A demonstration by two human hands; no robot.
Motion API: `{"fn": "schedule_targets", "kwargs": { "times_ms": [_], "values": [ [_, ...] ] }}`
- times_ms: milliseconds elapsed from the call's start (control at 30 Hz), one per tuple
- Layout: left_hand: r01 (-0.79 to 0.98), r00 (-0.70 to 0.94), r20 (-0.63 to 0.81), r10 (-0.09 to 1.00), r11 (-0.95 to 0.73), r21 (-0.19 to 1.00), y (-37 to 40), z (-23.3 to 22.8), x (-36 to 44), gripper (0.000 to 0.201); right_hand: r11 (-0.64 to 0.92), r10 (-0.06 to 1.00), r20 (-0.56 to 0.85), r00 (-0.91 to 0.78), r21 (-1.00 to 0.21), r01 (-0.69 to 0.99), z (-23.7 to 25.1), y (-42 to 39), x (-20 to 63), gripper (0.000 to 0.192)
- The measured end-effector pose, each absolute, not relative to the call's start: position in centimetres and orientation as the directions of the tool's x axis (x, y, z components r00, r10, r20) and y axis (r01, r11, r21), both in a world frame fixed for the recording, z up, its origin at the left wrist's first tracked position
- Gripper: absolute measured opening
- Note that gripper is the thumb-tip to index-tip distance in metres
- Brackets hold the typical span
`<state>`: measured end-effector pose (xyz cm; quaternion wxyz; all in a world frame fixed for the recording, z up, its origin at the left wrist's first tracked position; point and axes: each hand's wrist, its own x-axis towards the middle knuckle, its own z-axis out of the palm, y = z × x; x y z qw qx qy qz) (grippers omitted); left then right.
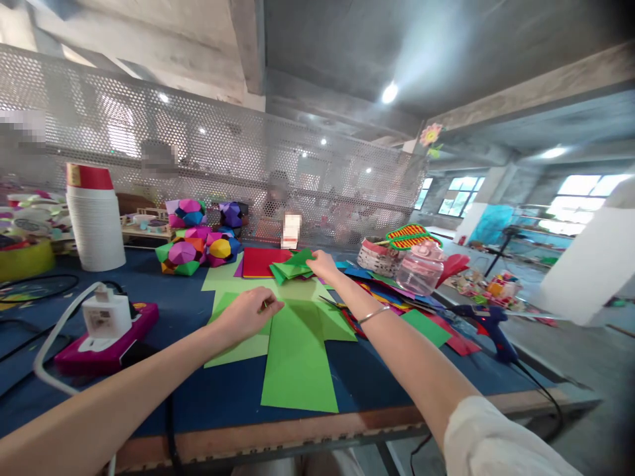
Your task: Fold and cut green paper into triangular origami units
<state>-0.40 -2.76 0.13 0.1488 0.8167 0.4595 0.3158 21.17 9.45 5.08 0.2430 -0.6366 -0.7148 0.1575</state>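
My right hand reaches to the back of the work area, its fingers closed on a dark green folded paper piece. Other folded green pieces lie under it in a small pile. My left hand is over light green sheets, fingers curled together; whether anything is in them is hidden. In front of it a bright green paper strip extends toward the table's front edge. Pale green sheets spread beneath and beside it. A red square stack of paper sits just behind. Scissors lie partly hidden by my right forearm.
At left stand a stack of paper cups and a magenta power strip with a white charger. Colourful paper balls sit at the back left. Rightward are a clear pink-lidded jar, coloured sheets and a blue glue gun with its cord.
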Motion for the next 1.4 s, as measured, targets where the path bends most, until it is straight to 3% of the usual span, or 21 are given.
{"fn": "schedule_targets", "kwargs": {
  "times_ms": [67, 167, 300, 400, 500, 600, 700, 800, 1233, 1400],
  "values": [
    [0.652, 0.380, 0.378, 0.844, -0.535, 0.537, -2.8, 0.1, -0.4, 0.034, 0.225, 0.972, 0.175, -0.159, -0.479, 0.849, 5.4, 8.4, 21.3, 0.033],
    [0.651, 0.367, 0.384, 0.847, -0.529, 0.544, -2.6, 0.0, -0.4, 0.030, 0.399, 0.911, 0.075, -0.405, -0.409, 0.821, 5.8, 5.9, 21.4, 0.032],
    [0.653, 0.341, 0.399, 0.851, -0.520, 0.551, -2.4, 0.0, -0.5, 0.026, 0.563, 0.778, -0.095, -0.621, -0.331, 0.757, 5.6, 2.5, 21.5, 0.074],
    [0.641, 0.328, 0.399, 0.856, -0.512, 0.572, -2.4, 0.1, -0.4, 0.024, 0.591, 0.764, -0.119, -0.635, -0.267, 0.761, 5.0, 1.5, 21.7, 0.085],
    [0.607, 0.309, 0.384, 0.870, -0.491, 0.625, -2.3, 0.2, -0.4, 0.026, 0.592, 0.771, -0.104, -0.628, -0.248, 0.767, 4.5, 1.8, 22.1, 0.073],
    [0.554, 0.277, 0.362, 0.890, -0.456, 0.697, -2.2, 0.2, -0.4, 0.033, 0.600, 0.774, -0.052, -0.631, -0.259, 0.757, 4.1, 2.6, 22.4, 0.043],
    [0.496, 0.256, 0.327, 0.910, -0.414, 0.764, -2.0, 0.2, -0.4, 0.041, 0.603, 0.782, 0.035, -0.622, -0.294, 0.741, 3.6, 3.1, 22.5, 0.019],
    [0.432, 0.264, 0.278, 0.924, -0.371, 0.822, -2.1, 0.1, -0.3, 0.044, 0.597, 0.793, 0.124, -0.596, -0.349, 0.722, 2.6, 3.7, 22.2, 0.006],
    [0.301, 0.102, 0.173, 0.980, -0.196, 0.933, -1.1, -0.8, -0.7, 0.058, 0.611, 0.791, 0.372, -0.485, -0.484, 0.626, 0.3, 4.3, 21.3, 0.009],
    [0.152, 0.208, 0.011, 0.978, -0.043, 0.987, -2.0, 0.0, -0.3, 0.063, 0.609, 0.788, 0.474, -0.392, -0.507, 0.610, 0.5, 3.9, 20.7, 0.016]
  ]
}}
